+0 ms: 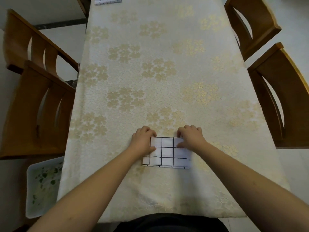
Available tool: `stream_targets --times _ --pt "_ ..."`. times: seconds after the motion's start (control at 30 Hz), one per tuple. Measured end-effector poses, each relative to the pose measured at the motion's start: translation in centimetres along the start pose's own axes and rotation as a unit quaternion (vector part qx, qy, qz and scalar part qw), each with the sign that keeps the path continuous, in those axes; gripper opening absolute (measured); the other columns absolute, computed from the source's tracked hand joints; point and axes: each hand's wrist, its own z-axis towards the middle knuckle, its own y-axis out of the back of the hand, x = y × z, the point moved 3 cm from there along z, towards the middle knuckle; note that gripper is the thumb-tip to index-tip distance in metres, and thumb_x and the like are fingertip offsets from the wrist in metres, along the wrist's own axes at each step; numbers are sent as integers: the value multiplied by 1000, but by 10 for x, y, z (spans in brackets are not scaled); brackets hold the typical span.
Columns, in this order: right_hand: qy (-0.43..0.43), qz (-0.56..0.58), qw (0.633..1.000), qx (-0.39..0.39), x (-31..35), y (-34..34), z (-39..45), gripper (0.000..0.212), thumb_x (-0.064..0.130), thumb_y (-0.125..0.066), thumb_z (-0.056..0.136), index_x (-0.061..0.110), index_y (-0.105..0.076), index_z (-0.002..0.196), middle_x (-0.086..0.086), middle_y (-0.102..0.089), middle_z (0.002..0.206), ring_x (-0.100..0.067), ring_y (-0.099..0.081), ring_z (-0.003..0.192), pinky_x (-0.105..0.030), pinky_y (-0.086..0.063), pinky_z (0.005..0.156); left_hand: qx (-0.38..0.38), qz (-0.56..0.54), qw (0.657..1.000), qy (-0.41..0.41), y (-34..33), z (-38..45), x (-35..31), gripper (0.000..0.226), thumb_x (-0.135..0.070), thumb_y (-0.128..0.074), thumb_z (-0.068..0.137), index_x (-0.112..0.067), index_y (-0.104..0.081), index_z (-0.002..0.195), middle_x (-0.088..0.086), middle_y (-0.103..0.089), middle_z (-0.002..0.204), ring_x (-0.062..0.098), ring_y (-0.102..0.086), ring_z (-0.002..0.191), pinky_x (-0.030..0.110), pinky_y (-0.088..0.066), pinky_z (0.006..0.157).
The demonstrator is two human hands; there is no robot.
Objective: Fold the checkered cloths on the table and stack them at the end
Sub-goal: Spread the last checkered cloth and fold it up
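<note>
A view from above looks down a long bench (167,64) covered in a cream cloth with pale gold flower patterns. Near the close end lies a white checkered cloth (167,153) with thin black grid lines, folded into a small rectangle with layered edges showing along its near side. Both of the person's bare arms reach forward to it. The left hand (143,139) is at the cloth's far left corner, its fingers (150,131) curled over the far edge and its thumb pressing on top, pinching the fabric. The right hand (190,136) is at the far right corner, gripping it the same way, with curled fingers and a thumb on top. At the far end of the bench a second folded checkered cloth (107,0) sits, partly cut off by the frame. Wooden chairs (41,101) stand along both sides, and a white bin (43,186) sits on the floor at left.
</note>
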Motion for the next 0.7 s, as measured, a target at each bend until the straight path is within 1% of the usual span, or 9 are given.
stream_targets --times 0.13,0.23,0.3,0.4,0.5,0.53,0.6,0.63,0.7 --pt "-31 -73 996 47 16 7 7 39 44 -73 81 21 -61 110 -6 -55 115 -29 -49 113 -41 -36 98 49 34 998 27 13 12 -5 38 -33 -75 78 -29 -58 112 -1 -47 119 21 -44 114 37 -34 98" --pt "-45 9 997 54 17 3 0 22 28 -72 85 16 -58 96 -6 -61 107 -26 -58 96 -35 -45 82 52 8 998 34 16 5 -4 18 -23 -68 84 -26 -55 96 -3 -53 105 21 -53 105 37 -36 92" --pt "-60 93 993 45 11 -1 -11 22 20 -74 83 18 -56 95 -5 -63 105 -24 -59 93 -31 -47 75 54 -64 996 38 11 -5 4 21 -17 -65 86 -25 -50 99 -4 -55 100 21 -58 98 33 -42 84" --pt "-89 198 976 31 -2 -8 -34 28 21 -77 81 16 -65 105 -5 -63 103 -18 -56 88 -27 -43 72 36 -193 979 51 7 -28 16 35 -15 -68 88 -22 -52 118 -3 -53 105 15 -57 96 22 -43 75" --pt "-106 239 965 10 -11 -11 -61 20 29 -72 86 13 -62 80 -7 -56 73 -17 -48 68 -26 -33 58 4 -209 976 56 5 -45 24 24 -24 -69 89 -17 -63 112 -2 -58 103 14 -58 93 22 -42 78" --pt "-117 289 950 -5 -11 -11 -70 27 30 -70 88 14 -55 72 -3 -49 65 -15 -44 61 -25 -30 54 -1 -252 965 69 4 -50 28 20 -26 -70 88 -16 -65 105 -2 -61 96 14 -59 85 23 -44 74" --pt "-139 409 901 -32 -10 -10 -88 29 28 -67 90 14 -52 70 0 -49 64 -15 -45 60 -24 -34 54 16 -415 904 101 4 -63 32 15 -24 -72 87 -15 -65 97 1 -68 87 17 -63 77 31 -50 71" --pt "-143 462 874 -43 -7 -9 -96 25 29 -66 91 13 -56 74 0 -56 69 -17 -52 66 -25 -42 60 28 -485 867 108 5 -69 33 14 -22 -71 88 -15 -63 97 5 -72 89 22 -66 80 36 -52 74" --pt "-148 549 820 -64 0 -8 -108 19 30 -63 93 12 -64 89 -5 -69 89 -27 -65 86 -41 -55 81 40 -554 825 104 11 -80 31 15 -18 -68 90 -13 -59 102 14 -73 94 28 -66 87 40 -53 82"
